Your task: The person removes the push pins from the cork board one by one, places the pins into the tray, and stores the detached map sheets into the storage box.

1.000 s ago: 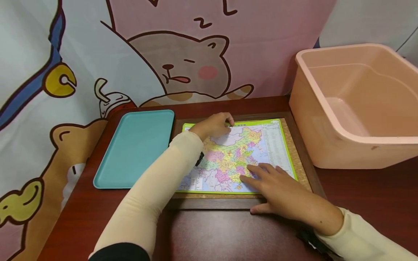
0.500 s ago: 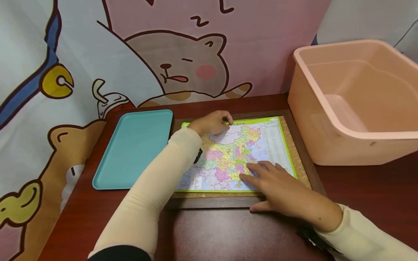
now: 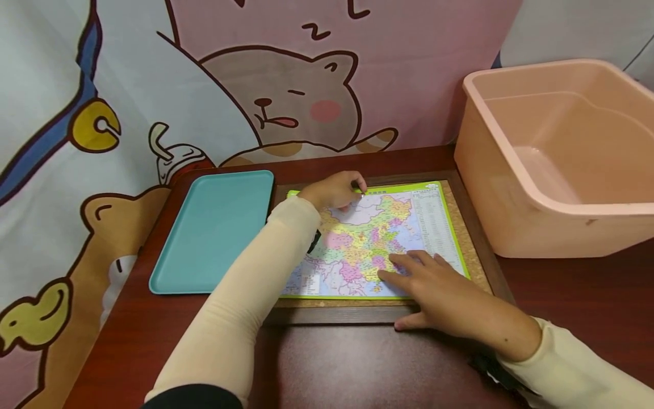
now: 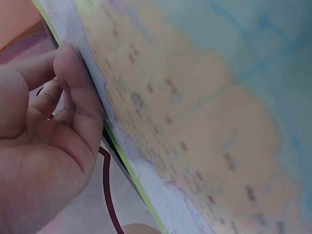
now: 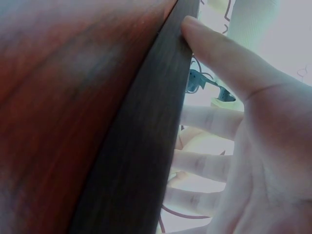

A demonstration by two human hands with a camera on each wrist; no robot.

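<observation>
Lying just left of the left hand [image 3: 334,190] is the teal tray [image 3: 214,230], flat on the red-brown table [image 3: 357,369] and touching nothing but the frame's edge. The left hand is reaching across to the far edge of the map [image 3: 368,244], its fingers curled over that green border and pinching it; in the left wrist view the fingers [image 4: 73,97] are pressing against the map's [image 4: 195,122] lifted edge. Compared with a second ago, this hand is sitting in nearly the same spot on the far border, with the same curled grip, so little is changing there.

The map is lying between the two hands, inside the dark wooden frame [image 3: 337,315] on a cork backing, its far side under the left hand and its near right part under the right hand [image 3: 444,295].

The right hand is resting flat on the map's lower right, fingers straight and spread, grasping nothing; its thumb [image 5: 214,53] is pressing against the frame's [image 5: 146,146] near rail. It too is staying where it was in the earlier frames, apart from a slight shift of the whole view.

Standing beyond and to the right of the right hand, well apart from it, is the pink tub [image 3: 557,165].
</observation>
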